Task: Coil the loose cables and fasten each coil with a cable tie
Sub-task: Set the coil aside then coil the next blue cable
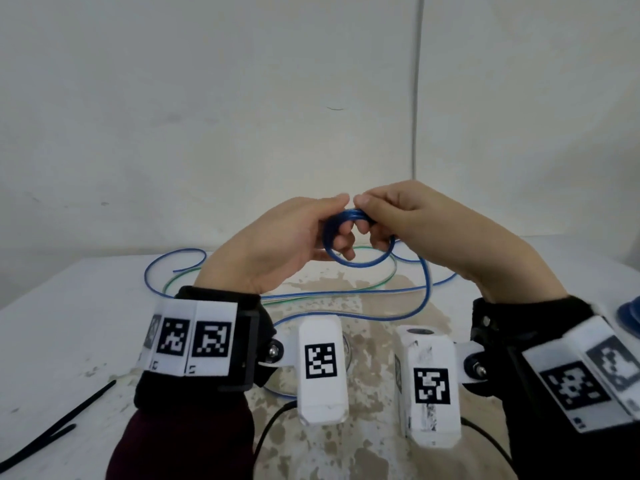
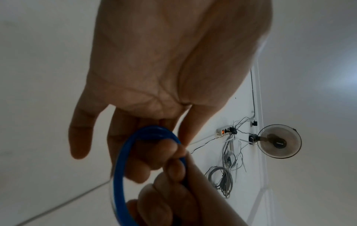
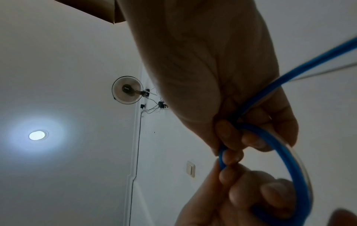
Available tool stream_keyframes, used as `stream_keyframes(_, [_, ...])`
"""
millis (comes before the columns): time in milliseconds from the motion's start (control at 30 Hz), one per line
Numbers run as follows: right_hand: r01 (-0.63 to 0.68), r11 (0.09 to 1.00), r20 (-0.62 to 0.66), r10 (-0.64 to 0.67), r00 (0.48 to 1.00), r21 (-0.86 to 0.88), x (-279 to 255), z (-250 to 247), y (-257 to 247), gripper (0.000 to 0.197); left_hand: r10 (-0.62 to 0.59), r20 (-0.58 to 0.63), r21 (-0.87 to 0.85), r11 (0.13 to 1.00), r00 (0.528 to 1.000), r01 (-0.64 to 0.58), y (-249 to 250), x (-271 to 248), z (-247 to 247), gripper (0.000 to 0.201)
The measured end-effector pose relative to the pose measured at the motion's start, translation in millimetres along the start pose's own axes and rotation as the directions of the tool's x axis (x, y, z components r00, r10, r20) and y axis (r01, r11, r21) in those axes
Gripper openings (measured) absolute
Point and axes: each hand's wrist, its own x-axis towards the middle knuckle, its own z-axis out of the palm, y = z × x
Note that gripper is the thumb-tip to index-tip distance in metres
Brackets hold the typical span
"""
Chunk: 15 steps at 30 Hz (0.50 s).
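A small coil of blue cable (image 1: pixel 349 261) hangs in the air above the table, held between both hands. My left hand (image 1: pixel 294 237) grips the coil's left side, with its fingers through the loop (image 2: pixel 123 154). My right hand (image 1: pixel 398 220) pinches the coil's top and right side (image 3: pixel 289 160). The blue cable's loose tail (image 1: pixel 428 285) drops from the right hand to the table (image 1: pixel 69 323) and runs on in wide loops. A thin green cable (image 1: pixel 360 292) lies among those loops. Two black cable ties (image 1: pixel 52 431) lie at the table's front left.
A finished blue coil (image 1: pixel 630 322) shows at the right edge of the table. A black cord (image 1: pixel 273 424) runs under my wrists near the front edge. The tabletop is stained brown in the middle. A white wall stands close behind the table.
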Motion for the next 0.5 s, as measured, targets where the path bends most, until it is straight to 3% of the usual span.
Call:
stream_keyframes(67, [0.018, 0.999, -0.025, -0.016, 1.0, 0.042, 1.3, 0.6, 0.7, 0.04, 0.034, -0.026, -0.072, 0.997, 0.999, -0.035, 1.9, -0.7, 4.2, 0.038])
stream_keyframes(133, [0.011, 0.979, -0.057, 0.001, 0.998, 0.205, 3.7, 1.8, 3.8, 0.042, 0.07, -0.088, -0.122, 0.989, 0.994, -0.08, 4.0, -0.2, 5.2, 0.038])
stream_keyframes(300, [0.007, 0.823, 0.013, -0.017, 1.0, 0.568, 5.8, 5.5, 6.3, 0.041, 0.133, -0.226, -0.268, 0.944, 0.965, -0.193, 8.6, 0.6, -3.5, 0.036])
stream_keyframes(400, [0.035, 0.769, -0.013, -0.035, 0.999, 0.639, 8.0, 10.1, 1.5, 0.039, 0.133, -0.217, -0.334, 0.921, 0.967, -0.201, 10.8, 0.6, -2.5, 0.034])
stream_keyframes(500, [0.039, 0.819, -0.041, -0.02, 0.999, 0.573, 8.7, 10.8, -0.3, 0.038, 0.101, -0.151, -0.294, 0.945, 0.983, -0.143, 12.0, -1.4, -0.8, 0.033])
